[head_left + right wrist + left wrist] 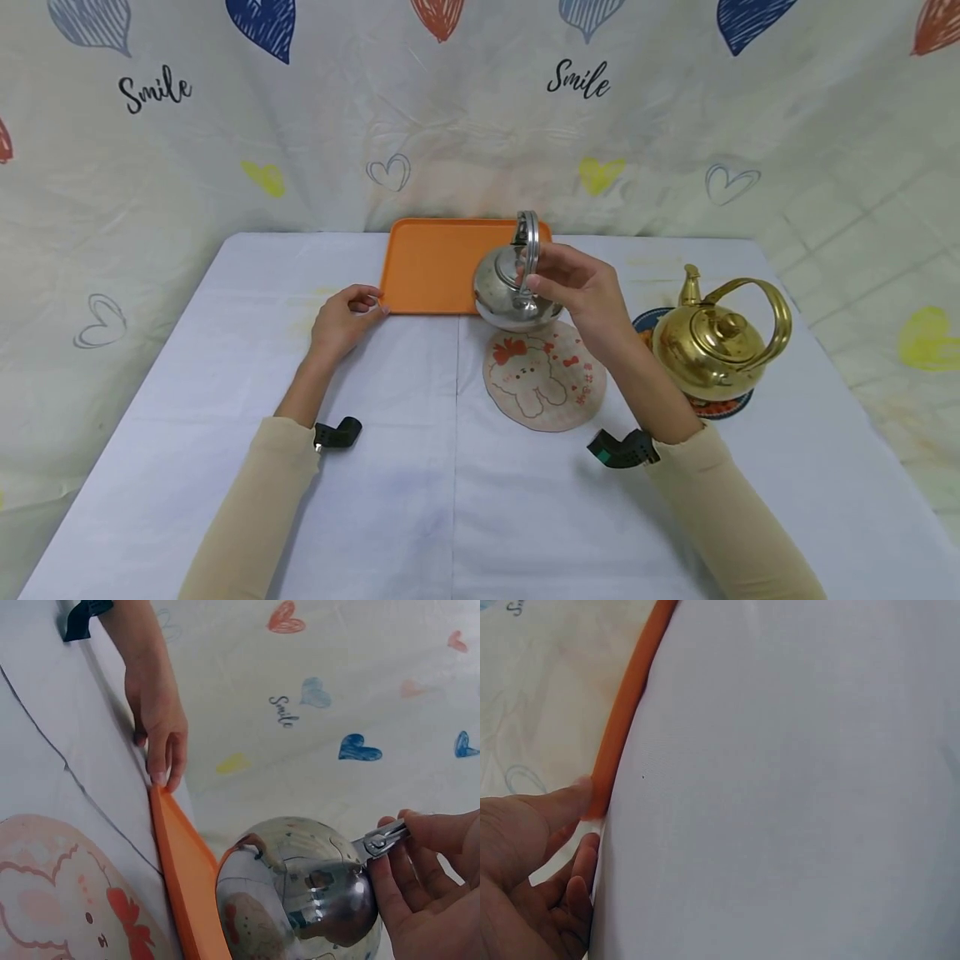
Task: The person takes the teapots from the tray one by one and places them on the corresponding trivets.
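Observation:
A shiny silver kettle [504, 287] overlaps the front right part of an orange tray [431, 267] in the head view. My right hand [588, 296] grips the kettle by its upright handle, thumb on the near side. In the right wrist view the kettle's round body [300, 892] hangs from the pinched handle [384, 838], close beside the tray's edge. At the tray's front left corner, my left hand [341, 321] pinches the rim between thumb and fingers. The left wrist view shows the thumb on the tray's rim [622, 720].
A round cloth mat [543, 383] with a bunny drawing lies in front of the kettle. To the right, a gold kettle [716, 346] stands on a patterned coaster [723, 408], near my right forearm. A white cloth covers the table [390, 500]; a printed sheet hangs behind it.

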{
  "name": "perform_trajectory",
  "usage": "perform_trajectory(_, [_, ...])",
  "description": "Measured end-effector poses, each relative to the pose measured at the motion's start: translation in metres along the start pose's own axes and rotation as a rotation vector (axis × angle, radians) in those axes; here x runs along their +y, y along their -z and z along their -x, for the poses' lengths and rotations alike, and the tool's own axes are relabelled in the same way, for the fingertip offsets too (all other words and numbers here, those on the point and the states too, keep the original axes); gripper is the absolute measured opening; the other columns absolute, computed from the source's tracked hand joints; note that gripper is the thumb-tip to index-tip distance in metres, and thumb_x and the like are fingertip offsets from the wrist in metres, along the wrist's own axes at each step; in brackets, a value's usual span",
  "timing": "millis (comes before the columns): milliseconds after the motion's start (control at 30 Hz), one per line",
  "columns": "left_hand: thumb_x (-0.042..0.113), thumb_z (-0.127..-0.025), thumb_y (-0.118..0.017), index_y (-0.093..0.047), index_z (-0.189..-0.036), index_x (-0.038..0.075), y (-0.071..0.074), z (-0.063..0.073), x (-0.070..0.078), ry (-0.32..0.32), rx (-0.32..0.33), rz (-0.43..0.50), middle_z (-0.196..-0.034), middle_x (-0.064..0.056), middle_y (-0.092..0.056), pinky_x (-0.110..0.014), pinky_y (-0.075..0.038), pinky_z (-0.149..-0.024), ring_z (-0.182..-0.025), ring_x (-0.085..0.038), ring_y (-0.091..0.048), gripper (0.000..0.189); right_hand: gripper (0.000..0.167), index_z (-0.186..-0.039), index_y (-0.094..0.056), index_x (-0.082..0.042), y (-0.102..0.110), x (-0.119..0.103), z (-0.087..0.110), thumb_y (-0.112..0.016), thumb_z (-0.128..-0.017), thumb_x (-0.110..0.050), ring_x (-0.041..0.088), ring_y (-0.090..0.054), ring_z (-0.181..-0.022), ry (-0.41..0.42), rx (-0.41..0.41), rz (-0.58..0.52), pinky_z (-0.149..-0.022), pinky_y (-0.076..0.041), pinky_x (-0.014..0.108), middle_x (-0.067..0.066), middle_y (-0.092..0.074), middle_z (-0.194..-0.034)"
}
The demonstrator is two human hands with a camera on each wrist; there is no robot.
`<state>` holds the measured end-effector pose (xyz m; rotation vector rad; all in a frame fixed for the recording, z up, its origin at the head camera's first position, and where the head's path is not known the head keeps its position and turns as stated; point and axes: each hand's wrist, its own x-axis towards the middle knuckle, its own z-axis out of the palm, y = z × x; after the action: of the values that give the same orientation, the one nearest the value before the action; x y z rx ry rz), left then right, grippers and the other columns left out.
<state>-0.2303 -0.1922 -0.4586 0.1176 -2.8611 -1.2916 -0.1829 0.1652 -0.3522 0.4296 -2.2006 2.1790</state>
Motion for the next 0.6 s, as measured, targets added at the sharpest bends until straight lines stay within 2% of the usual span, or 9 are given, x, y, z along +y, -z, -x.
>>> perform_trajectory(233, [0.033,-0.098,-0.073,-0.068,-0.129,0.013,-0.001,-0.001,-0.002,-0.005,0.002,0.001,-0.12,-0.012,-0.068,-0.036,-0.041,-0.095,-0.113,-0.029,-0.062,0.037,0.032,-0.127,-0.072,-0.011,0.006,0.0,0.006,-0.074,-0.096,-0.006,0.011,-0.071,-0.099,-0.007,0.007,0.004,-0.082,-0.058,0.026,-0.008,-0.077,-0.101])
perform_trajectory(600, [0.032,-0.098,-0.073,-0.068,-0.128,0.013,0.0,-0.001,-0.002,-0.003,0.001,0.003,-0.12,-0.013,-0.068,-0.036,-0.041,-0.095,-0.113,-0.029,-0.061,0.036,0.033,-0.129,-0.07,-0.005,0.013,-0.001,0.014,-0.073,-0.096,-0.006,0.012,-0.068,-0.096,-0.003,0.011,0.02,-0.08,-0.059,0.027,-0.007,-0.077,-0.101])
